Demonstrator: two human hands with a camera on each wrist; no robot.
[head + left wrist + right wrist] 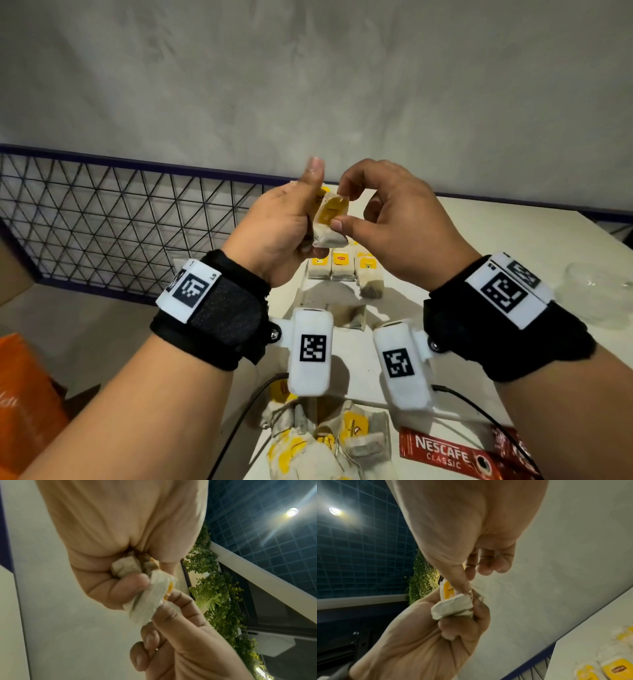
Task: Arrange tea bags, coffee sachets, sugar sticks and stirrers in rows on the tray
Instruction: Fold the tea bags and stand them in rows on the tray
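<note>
Near edge of the white table (513, 240): loose heap of tea bags (325, 442) and a red Nescafe sachet (445, 452), head view only; further in, a row of three tea bags (339, 267) lies flat, one more bag (352, 317) just nearer. Above the row, left hand (281, 233) fists round a bunch of bags (452, 608). Right hand (394, 222) pinches the yellow-tagged tea bag (330, 219) between thumb and forefinger; wrist views alone show crumpled bag ends poking from the fist.

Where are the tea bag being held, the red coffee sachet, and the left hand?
tea bag (329, 222), head view, on its yellow tag
red coffee sachet (445, 451), head view, on its printed label
left hand (274, 233), head view, on its back
</note>
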